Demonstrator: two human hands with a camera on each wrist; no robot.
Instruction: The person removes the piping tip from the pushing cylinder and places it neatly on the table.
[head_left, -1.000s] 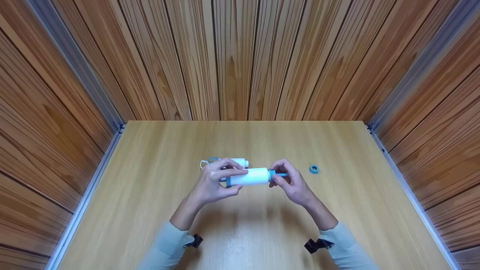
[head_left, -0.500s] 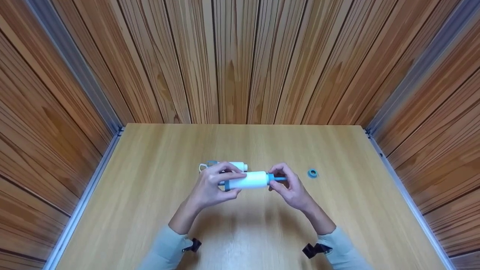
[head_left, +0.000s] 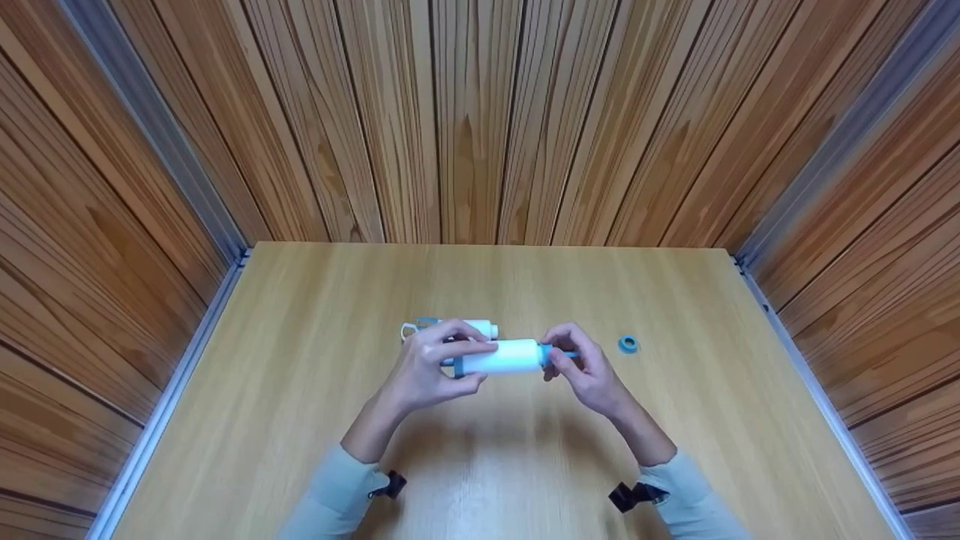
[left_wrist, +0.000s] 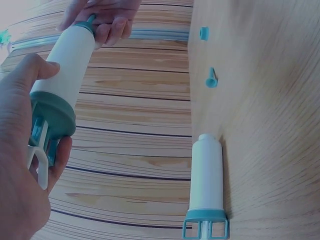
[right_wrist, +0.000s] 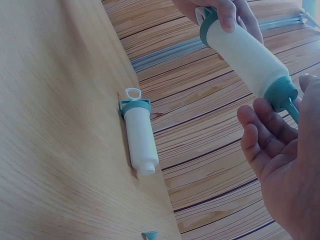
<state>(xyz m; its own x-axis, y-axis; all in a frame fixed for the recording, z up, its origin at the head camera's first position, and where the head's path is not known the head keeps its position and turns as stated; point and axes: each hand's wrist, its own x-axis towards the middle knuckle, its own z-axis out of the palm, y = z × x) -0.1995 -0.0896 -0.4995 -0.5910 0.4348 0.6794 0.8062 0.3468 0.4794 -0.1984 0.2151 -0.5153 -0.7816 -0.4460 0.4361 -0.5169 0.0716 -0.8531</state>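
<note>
My left hand (head_left: 439, 367) holds a piping syringe (head_left: 502, 356) with a white barrel, level above the table. Its thumb and fingers grip around the teal end cap (left_wrist: 54, 114), where a white pull handle (left_wrist: 41, 165) shows in the left wrist view. At the syringe's other end is a teal collar (right_wrist: 281, 92) with a narrow nozzle (right_wrist: 291, 111) sticking out. My right hand (head_left: 589, 371) pinches that collar between thumb and fingertips; its other fingers are loosely bent.
A second piping syringe (right_wrist: 141, 140) lies on the table (head_left: 330, 300) behind my left hand, its tip bare. Right of it lie a teal ring (head_left: 628, 344) and a loose teal nozzle (left_wrist: 212, 80). Wooden walls (head_left: 472, 120) enclose the back and sides.
My right thumb and fingers have shifted around the collar, and the thumb now covers more of the nozzle than half a second ago. My left hand keeps its grip on the syringe.
</note>
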